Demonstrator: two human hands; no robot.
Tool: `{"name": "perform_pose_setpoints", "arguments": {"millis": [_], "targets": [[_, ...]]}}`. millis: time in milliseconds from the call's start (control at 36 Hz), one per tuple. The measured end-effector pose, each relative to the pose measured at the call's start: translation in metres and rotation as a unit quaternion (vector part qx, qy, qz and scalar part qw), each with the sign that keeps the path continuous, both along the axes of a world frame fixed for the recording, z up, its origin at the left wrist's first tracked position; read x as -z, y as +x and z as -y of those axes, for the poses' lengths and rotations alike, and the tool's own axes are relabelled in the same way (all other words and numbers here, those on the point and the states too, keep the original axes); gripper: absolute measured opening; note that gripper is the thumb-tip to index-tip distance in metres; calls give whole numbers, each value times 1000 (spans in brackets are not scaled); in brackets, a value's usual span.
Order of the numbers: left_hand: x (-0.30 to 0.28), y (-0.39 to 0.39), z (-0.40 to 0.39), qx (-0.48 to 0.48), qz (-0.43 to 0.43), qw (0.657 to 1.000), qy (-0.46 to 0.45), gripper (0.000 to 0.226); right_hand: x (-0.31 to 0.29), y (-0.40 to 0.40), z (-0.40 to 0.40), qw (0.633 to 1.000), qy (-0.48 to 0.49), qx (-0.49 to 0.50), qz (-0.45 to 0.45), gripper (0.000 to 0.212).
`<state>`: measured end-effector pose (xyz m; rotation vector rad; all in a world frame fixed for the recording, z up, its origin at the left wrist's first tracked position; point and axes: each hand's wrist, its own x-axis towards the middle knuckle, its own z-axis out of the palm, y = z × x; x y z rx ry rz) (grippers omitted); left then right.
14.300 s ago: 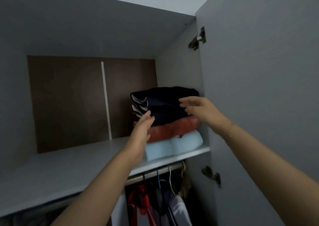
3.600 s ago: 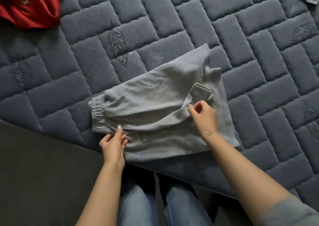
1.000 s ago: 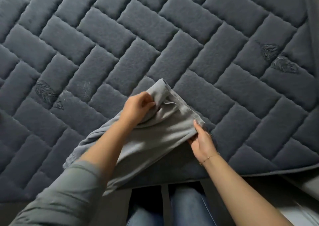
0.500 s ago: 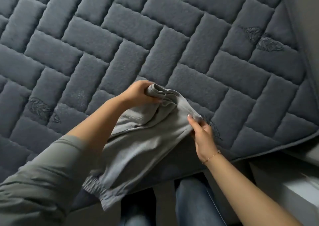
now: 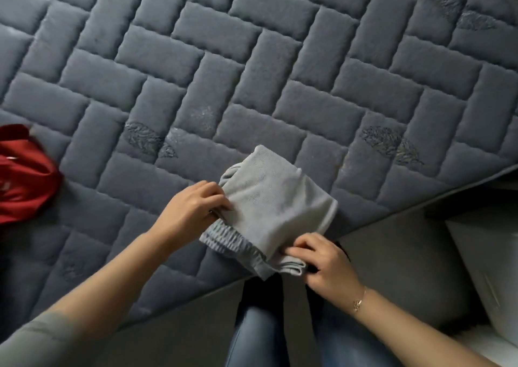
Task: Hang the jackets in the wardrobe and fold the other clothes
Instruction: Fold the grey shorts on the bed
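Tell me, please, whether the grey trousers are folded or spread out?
Folded: the grey trousers form a compact layered bundle, held by both hands at the bed's edge.

From where I stand, no word, label, brand or number can be read anywhere: the quilted bed cover (image 5: pixel 252 67) bears only stitched leaf motifs (image 5: pixel 391 145), and the folded grey garment (image 5: pixel 277 198) and red cloth (image 5: pixel 22 176) show no lettering.

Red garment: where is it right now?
In the head view the red garment lies at the far left edge on the quilted mattress, partly cut off by the frame, well left of the left hand and the folded grey pants.
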<state>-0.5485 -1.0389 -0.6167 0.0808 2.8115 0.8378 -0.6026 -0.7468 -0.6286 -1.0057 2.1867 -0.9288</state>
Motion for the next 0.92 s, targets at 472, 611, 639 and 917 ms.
{"name": "perform_pose_setpoints", "arguments": {"millis": [472, 611, 639, 917], "targets": [[57, 88, -30, -434, 143, 869, 192, 26, 36, 64, 15, 983, 137, -57, 110, 43], [56, 80, -82, -691, 213, 626, 292, 47, 22, 21, 21, 995, 62, 76, 28, 23], [55, 77, -93, -734, 211, 568, 307, 58, 21, 8, 24, 994, 51, 100, 0, 23], [71, 63, -141, -801, 172, 401, 409, 78, 54, -101, 67, 924, 166, 156, 306, 36]]}}
